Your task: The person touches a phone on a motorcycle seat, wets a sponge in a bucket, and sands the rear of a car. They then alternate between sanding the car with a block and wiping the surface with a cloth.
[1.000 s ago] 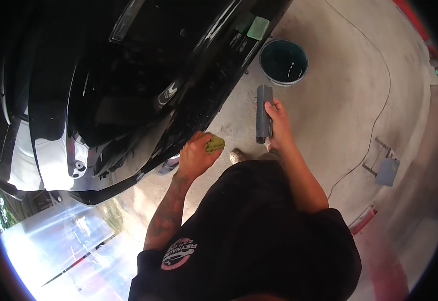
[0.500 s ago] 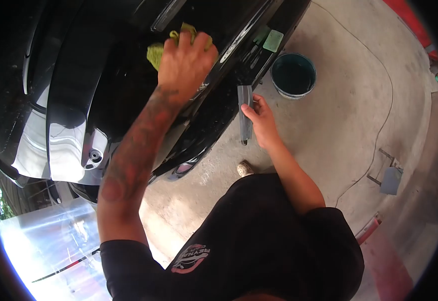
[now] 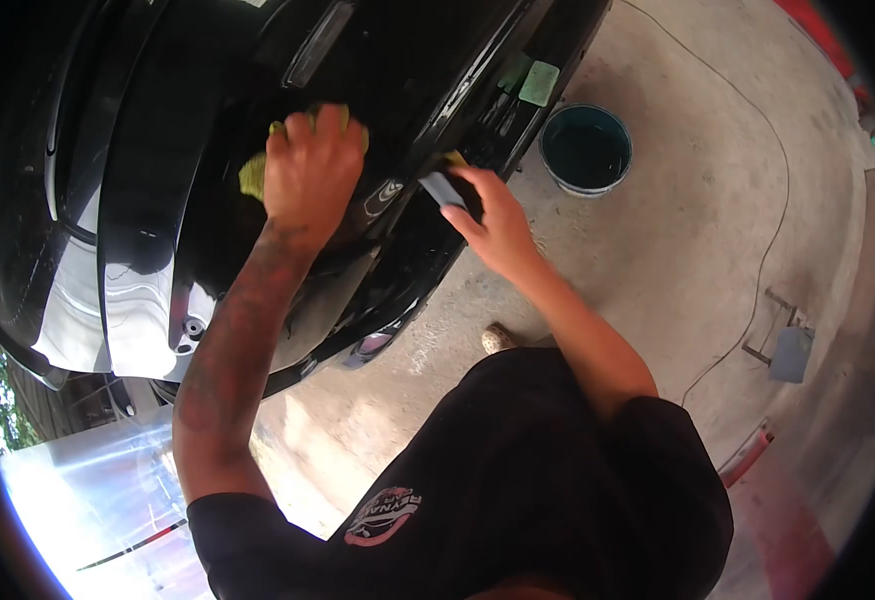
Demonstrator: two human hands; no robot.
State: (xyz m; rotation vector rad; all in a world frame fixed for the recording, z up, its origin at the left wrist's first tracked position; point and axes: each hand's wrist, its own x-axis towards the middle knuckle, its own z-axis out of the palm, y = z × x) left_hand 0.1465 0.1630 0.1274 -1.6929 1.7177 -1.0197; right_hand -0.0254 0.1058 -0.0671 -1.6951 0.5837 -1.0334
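Plainly, both hands are busy at the black car (image 3: 412,75), whose glossy body fills the upper left of the view. The left hand (image 3: 315,168), on the tattooed arm, lies knuckles up over the dark panel, its grip closed on a yellow-green cloth (image 3: 253,177); folds of the cloth poke out past the fingertips and at the side of the hand, against the panel. The right hand (image 3: 495,218) has its grip clamped on a grey block (image 3: 443,190), thumb on the near side and fingers on the far side, with the block tilted over the car's lower edge. Whether the block touches the paint, I cannot tell. A small yellow patch shows by the right fingers, too little of it to name. Between the two hands sits a badge (image 3: 383,198) on the car. Farther up, a pale green block (image 3: 539,84) rests on the car near its edge, and just beside that edge a round bucket (image 3: 585,190), dark inside, stands on the concrete floor (image 3: 687,200). A thin cord (image 3: 786,185) curves across the floor to the right, passing near a metal frame with a grey sheet (image 3: 790,355). One patterned shoe (image 3: 497,338) peeks out beyond the black shirt (image 3: 527,470).
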